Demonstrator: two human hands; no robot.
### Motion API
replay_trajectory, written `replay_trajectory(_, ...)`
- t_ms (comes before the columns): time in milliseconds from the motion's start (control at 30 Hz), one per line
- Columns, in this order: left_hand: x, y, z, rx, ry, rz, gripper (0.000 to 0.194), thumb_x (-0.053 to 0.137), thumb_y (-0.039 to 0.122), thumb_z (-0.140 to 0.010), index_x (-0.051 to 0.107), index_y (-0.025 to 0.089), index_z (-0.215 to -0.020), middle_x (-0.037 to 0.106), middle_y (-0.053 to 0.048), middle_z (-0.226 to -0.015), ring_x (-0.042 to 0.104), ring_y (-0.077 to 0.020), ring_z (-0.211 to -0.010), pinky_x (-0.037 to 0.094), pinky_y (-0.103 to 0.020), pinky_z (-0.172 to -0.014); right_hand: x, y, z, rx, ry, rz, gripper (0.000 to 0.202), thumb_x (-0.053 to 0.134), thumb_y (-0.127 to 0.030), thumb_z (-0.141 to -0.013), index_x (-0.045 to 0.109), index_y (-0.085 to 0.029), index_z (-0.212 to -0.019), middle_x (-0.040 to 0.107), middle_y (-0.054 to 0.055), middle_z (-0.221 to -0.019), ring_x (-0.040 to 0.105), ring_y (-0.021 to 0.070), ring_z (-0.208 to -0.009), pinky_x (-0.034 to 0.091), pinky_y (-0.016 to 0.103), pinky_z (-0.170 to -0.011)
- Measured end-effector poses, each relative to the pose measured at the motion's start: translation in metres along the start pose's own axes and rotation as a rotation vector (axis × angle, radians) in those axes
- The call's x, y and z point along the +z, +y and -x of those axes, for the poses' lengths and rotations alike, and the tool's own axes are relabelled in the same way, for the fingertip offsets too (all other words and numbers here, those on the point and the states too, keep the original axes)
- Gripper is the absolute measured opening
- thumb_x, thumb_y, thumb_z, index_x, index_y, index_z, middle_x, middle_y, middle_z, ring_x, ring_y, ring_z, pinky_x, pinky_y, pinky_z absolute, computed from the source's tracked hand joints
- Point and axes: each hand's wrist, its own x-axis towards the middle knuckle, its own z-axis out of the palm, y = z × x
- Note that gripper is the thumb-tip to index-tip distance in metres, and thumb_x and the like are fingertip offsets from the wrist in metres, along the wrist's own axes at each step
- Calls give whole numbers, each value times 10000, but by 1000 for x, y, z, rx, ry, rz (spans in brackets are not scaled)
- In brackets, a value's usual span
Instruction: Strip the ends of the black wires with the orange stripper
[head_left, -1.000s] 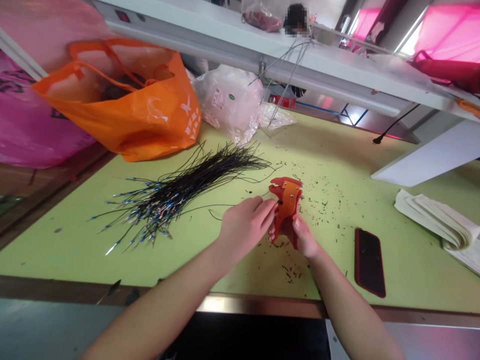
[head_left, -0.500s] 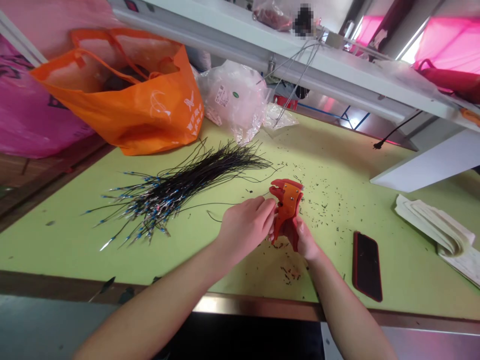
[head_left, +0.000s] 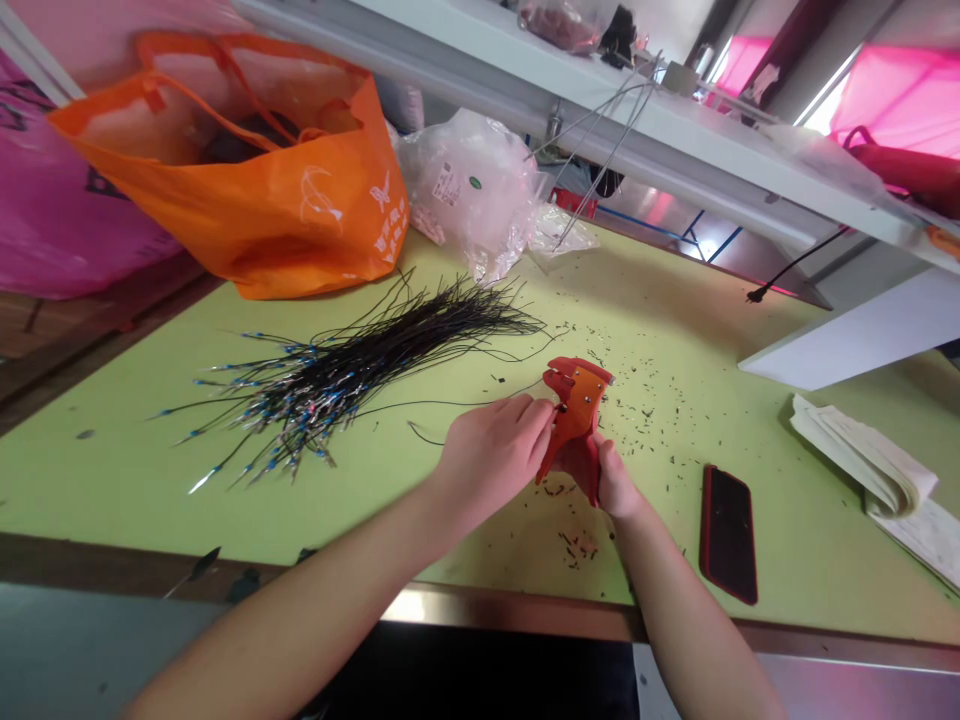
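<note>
My right hand (head_left: 616, 482) is wrapped around the handles of a red and orange wire stripper (head_left: 587, 395), its jaws pointing up and to the left. Close against those jaws, my left hand (head_left: 495, 440) is closed in a pinch on a thin black wire (head_left: 420, 404), the wire's end hidden by the fingers and tool. The wire trails left toward a large bundle of black wires (head_left: 405, 345), whose left ends carry blue sleeves and shiny metal tips. Small dark scraps (head_left: 577, 548) lie on the table below the tool.
More scraps are scattered over the green table (head_left: 652, 290). A phone (head_left: 729, 535) and folded papers (head_left: 862, 460) lie at right. An orange bag (head_left: 300, 220) and clear plastic bags (head_left: 480, 195) stand behind the bundle. A white shelf (head_left: 675, 130) crosses above the back.
The wire stripper's handles are spread a little wider, and the tool has turned slightly in my right hand. My left hand stays beside its jaws. The view has shifted slightly.
</note>
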Motion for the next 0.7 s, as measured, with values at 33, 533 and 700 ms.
replay_trajectory(33,0,0,0,-3,-1,2,257,481,147,-1052,625,199,-846,643,17,-663,571,-143,-553,320,-302,-524,0,0,0,-1,1,1,809,429,-900,-955,653,-234,-1357,736,178,-1248,693,331,-1266,625,526,-1020)
replay_trajectory(533,-4,4,-2,19,-28,71,242,502,152,-1020,601,203,-805,632,17,-661,553,-135,-558,313,-300,-530,1,0,3,54,82,27,746,552,-881,-920,654,-232,-1274,756,152,-1099,755,316,-1093,670,483,-865)
replay_trajectory(700,-5,4,-2,13,-23,129,248,477,153,-1031,603,199,-822,649,21,-663,556,-131,-552,323,-296,-531,5,-5,0,54,98,29,706,576,-859,-925,650,-234,-1245,758,114,-957,768,301,-937,669,442,-735)
